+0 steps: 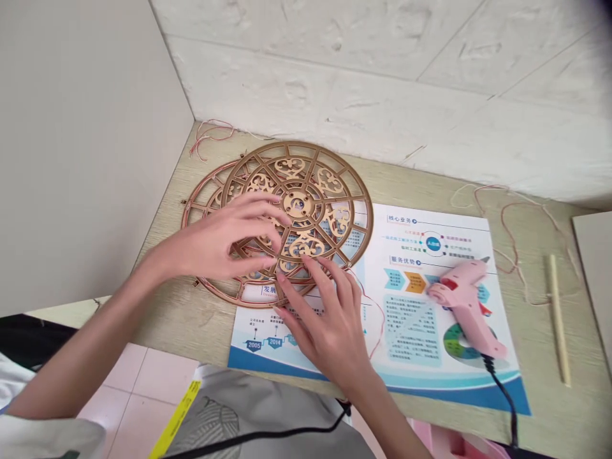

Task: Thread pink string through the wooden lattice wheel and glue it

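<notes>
Two gold openwork discs with spokes and scroll patterns lie overlapped. The upper disc (312, 148) has a round hub, and the lower disc (191, 204) shows at its left with a reddish wire along its rim. My left hand (229, 233) is over the left part of the discs, its fingers curved and apart, with the thumb tip close to the index finger. At the front rim, my right hand (329, 312) has its fingers spread, with the index and middle fingertips touching the upper disc. A thin red wire (380, 312) runs out beside that hand.
A printed brochure (406, 376) lies under the discs. On it rests a pink glue gun (466, 306) with a black cord (507, 398). Further right are a glue stick (558, 319) and loose wires (511, 223). A white wall (335, 83) stands behind, with a panel (90, 140) at left.
</notes>
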{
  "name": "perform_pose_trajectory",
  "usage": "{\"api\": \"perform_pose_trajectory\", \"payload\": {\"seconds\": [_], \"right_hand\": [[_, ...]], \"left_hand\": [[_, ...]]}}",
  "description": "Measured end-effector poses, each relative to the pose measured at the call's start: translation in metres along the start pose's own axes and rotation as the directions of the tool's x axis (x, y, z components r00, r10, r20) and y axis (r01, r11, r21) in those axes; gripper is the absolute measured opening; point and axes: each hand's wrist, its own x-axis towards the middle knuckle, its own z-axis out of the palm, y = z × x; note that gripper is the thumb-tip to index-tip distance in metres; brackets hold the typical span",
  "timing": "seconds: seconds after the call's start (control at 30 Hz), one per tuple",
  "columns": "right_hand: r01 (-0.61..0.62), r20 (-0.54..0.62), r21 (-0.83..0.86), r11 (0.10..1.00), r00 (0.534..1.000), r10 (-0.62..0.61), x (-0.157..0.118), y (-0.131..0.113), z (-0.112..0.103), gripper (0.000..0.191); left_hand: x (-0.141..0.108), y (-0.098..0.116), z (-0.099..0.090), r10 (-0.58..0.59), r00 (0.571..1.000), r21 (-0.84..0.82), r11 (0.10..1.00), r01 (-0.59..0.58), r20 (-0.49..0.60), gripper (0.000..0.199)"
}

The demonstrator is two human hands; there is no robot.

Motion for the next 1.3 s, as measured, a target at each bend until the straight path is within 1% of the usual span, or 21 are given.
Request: {"api": "perform_pose_trajectory", "payload": {"seconds": [0.07,0.13,0.23,0.33,0.47,0.53,0.63,0.83,1.07,1.3], "right_hand": [[0.002,-0.005,-0.001,1.0,1.0,-0.002,0.0,-0.001,0.001,0.034],[0.005,-0.008,-0.002,1.0,1.0,-0.005,0.001,-0.001,0.001,0.034],[0.017,-0.011,-0.002,1.0,1.0,-0.017,0.001,-0.001,0.001,0.035],[0.032,-0.002,0.01,0.999,0.999,-0.032,0.001,-0.001,0.001,0.036],[0.04,0.001,0.022,0.999,0.999,-0.041,0.0,0.0,0.002,0.037],[0.044,0.001,0.023,0.999,0.999,-0.044,0.0,0.0,0.002,0.038],[0.045,0.0,0.043,0.998,0.999,-0.045,0.0,0.001,0.001,0.038],[0.042,-0.003,0.05,0.998,0.999,-0.042,-0.001,0.001,0.001,0.034],[0.045,-0.001,0.029,0.999,0.999,-0.045,0.001,0.0,0.001,0.032],[0.056,-0.013,0.014,0.998,0.998,-0.056,0.002,0.0,0.0,0.031]], "left_hand": [[-0.014,0.002,0.01,-0.025,1.0,0.031,0.999,0.025,0.009,0.013],[-0.022,0.001,0.021,-0.016,1.0,0.065,0.998,0.016,0.0,0.013],[-0.026,-0.003,0.034,0.017,0.998,0.085,0.996,-0.012,-0.064,0.012],[-0.024,-0.005,0.038,0.069,0.993,0.121,0.991,-0.057,-0.098,0.011],[-0.022,-0.004,0.038,0.143,0.984,0.161,0.979,-0.124,-0.111,0.009],[-0.022,-0.004,0.038,0.154,0.982,0.152,0.979,-0.136,-0.108,0.009],[-0.023,-0.005,0.038,0.117,0.988,0.112,0.988,-0.106,-0.103,0.008],[-0.024,-0.006,0.036,-0.027,0.998,0.0,1.0,0.027,-0.049,0.01],[-0.025,-0.004,0.035,-0.064,0.997,-0.022,0.998,0.063,-0.043,0.009],[-0.023,-0.003,0.036,-0.092,0.995,0.013,0.996,0.093,-0.046,0.01]]}}
